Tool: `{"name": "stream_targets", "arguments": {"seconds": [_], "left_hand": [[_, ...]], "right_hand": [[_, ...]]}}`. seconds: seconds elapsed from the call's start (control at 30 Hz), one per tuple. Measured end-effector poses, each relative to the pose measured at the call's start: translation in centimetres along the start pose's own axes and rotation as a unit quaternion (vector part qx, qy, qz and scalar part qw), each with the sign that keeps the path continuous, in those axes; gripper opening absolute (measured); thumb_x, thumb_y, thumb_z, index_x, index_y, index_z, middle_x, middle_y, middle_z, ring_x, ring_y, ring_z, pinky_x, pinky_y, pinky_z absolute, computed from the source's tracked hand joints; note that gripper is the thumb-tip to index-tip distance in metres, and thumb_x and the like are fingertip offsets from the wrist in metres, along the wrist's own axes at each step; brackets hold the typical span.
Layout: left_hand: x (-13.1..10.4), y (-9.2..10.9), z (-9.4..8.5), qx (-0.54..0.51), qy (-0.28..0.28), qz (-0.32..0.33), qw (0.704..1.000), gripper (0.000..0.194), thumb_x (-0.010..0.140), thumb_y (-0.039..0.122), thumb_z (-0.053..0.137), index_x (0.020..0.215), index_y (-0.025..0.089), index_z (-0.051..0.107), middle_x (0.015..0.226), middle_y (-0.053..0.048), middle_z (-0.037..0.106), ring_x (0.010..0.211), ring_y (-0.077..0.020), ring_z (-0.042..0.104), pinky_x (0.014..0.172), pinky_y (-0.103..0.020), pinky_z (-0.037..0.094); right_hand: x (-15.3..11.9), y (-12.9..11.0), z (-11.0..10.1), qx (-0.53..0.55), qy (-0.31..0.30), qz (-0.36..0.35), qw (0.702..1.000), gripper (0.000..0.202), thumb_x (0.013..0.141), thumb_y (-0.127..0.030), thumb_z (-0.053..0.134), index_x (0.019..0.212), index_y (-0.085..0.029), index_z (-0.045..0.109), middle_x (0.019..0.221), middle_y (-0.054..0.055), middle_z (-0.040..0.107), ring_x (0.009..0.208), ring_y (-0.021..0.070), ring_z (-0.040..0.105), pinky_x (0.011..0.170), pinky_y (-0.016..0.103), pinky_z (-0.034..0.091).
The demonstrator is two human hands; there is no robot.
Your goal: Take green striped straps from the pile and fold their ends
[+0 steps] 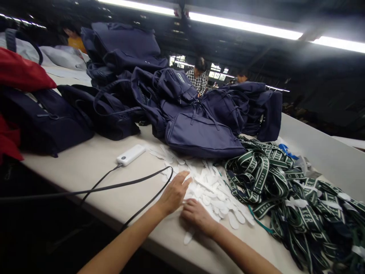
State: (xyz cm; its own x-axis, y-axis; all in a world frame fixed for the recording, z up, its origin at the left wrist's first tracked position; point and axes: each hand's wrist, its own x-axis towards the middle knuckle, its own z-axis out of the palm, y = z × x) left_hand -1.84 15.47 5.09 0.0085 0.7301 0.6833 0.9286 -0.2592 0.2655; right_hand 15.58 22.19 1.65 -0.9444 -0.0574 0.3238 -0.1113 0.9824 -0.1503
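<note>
My left hand (174,192) lies flat, fingers apart, on the near edge of a scatter of small white oval pieces (212,188) spread on the pale table (85,167). My right hand (196,215) rests beside it, fingers curled down onto the same white pieces; whether it pinches one I cannot tell. A heap of green-and-white printed straps (265,171) lies just right of the pieces.
Navy bags (199,133) are piled across the back of the table, with red fabric (19,72) at far left. A white power bank (130,154) and its black cable (119,186) lie left of my hands. Other people sit behind the bags.
</note>
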Motion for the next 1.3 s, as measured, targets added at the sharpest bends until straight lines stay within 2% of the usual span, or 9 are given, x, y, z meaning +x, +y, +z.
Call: {"name": "stream_targets", "arguments": {"seconds": [0.13,0.23,0.5,0.63,0.73,0.9,1.07,1.2,1.3], "left_hand": [[-1.3,-5.7,0.4,0.082,0.042,-0.057,0.994,0.033,0.089,0.006,0.044,0.116,0.013,0.062,0.137,-0.021,0.054,0.135,-0.0342,0.044,0.110,-0.058,0.041],[-4.1,-8.5,0.0,0.138,0.098,-0.121,0.978,0.030,0.090,0.007,0.043,0.112,0.012,0.062,0.130,-0.023,0.057,0.131,-0.0367,0.048,0.104,-0.061,0.044],[-5.9,-9.9,-0.4,0.200,0.152,-0.156,0.955,0.032,0.087,-0.001,0.036,0.099,0.015,0.061,0.104,-0.015,0.066,0.105,-0.0285,0.062,0.092,-0.047,0.054],[-5.8,-9.8,-1.0,0.201,0.156,-0.135,0.958,0.029,0.086,-0.003,0.038,0.089,0.016,0.060,0.092,-0.013,0.067,0.093,-0.0265,0.063,0.083,-0.041,0.055],[-5.5,-10.0,-1.1,0.188,0.157,-0.131,0.961,0.025,0.085,-0.001,0.041,0.084,0.017,0.059,0.089,-0.013,0.067,0.090,-0.0278,0.062,0.079,-0.041,0.054],[-5.2,-9.2,-1.0,0.157,0.159,-0.122,0.967,0.026,0.084,-0.001,0.042,0.077,0.018,0.058,0.087,-0.011,0.067,0.088,-0.0260,0.062,0.079,-0.040,0.052],[-7.2,-9.6,-4.4,0.180,0.195,-0.158,0.951,0.032,0.081,0.001,0.039,0.060,0.023,0.047,0.065,-0.004,0.060,0.071,-0.0205,0.061,0.076,-0.036,0.050],[-6.1,-14.7,-9.7,0.250,0.223,-0.300,0.893,0.012,0.085,0.014,0.042,0.086,0.014,0.055,0.099,-0.021,0.063,0.105,-0.0354,0.057,0.094,-0.054,0.042],[-2.8,-19.2,-12.3,0.239,0.113,-0.358,0.895,0.037,0.076,0.036,0.064,0.098,0.007,0.054,0.117,-0.027,0.058,0.116,-0.0420,0.052,0.097,-0.053,0.042]], "right_hand": [[-1.0,3.4,-4.7,-0.062,0.063,0.173,0.981,0.018,0.090,-0.011,0.051,0.081,-0.020,0.064,0.096,0.008,0.063,0.095,0.0235,0.052,0.086,0.041,0.043],[2.8,4.2,-5.9,-0.081,0.089,0.237,0.964,0.011,0.085,-0.015,0.059,0.084,-0.022,0.068,0.115,0.008,0.061,0.110,0.0273,0.049,0.098,0.047,0.038],[26.9,7.5,2.1,-0.053,-0.047,0.235,0.969,0.042,0.098,-0.038,0.046,0.140,-0.028,0.045,0.151,0.007,0.037,0.134,0.0313,0.032,0.107,0.053,0.029],[30.4,9.2,4.2,-0.063,-0.084,0.260,0.960,0.033,0.102,-0.035,0.037,0.126,-0.021,0.053,0.133,0.010,0.054,0.123,0.0288,0.043,0.100,0.052,0.036],[27.2,10.3,3.5,-0.088,-0.093,0.296,0.946,0.028,0.100,-0.026,0.037,0.120,-0.017,0.055,0.127,0.012,0.056,0.119,0.0266,0.047,0.093,0.043,0.043],[15.9,10.6,-0.3,-0.128,-0.105,0.354,0.921,0.025,0.094,-0.013,0.043,0.109,-0.015,0.062,0.116,0.016,0.062,0.109,0.0271,0.056,0.086,0.040,0.046],[5.5,8.2,-5.3,-0.116,-0.075,0.336,0.932,0.020,0.093,-0.013,0.048,0.099,-0.014,0.068,0.112,0.015,0.065,0.109,0.0256,0.059,0.096,0.041,0.047],[-0.7,3.2,-7.0,-0.080,0.163,0.277,0.944,0.022,0.097,-0.021,0.049,0.113,-0.021,0.063,0.124,0.010,0.061,0.126,0.0261,0.050,0.105,0.046,0.045],[-3.7,-1.1,-5.8,-0.058,0.257,0.274,0.925,0.018,0.095,-0.020,0.051,0.108,-0.025,0.063,0.115,0.009,0.064,0.117,0.0267,0.057,0.095,0.046,0.053]]}}
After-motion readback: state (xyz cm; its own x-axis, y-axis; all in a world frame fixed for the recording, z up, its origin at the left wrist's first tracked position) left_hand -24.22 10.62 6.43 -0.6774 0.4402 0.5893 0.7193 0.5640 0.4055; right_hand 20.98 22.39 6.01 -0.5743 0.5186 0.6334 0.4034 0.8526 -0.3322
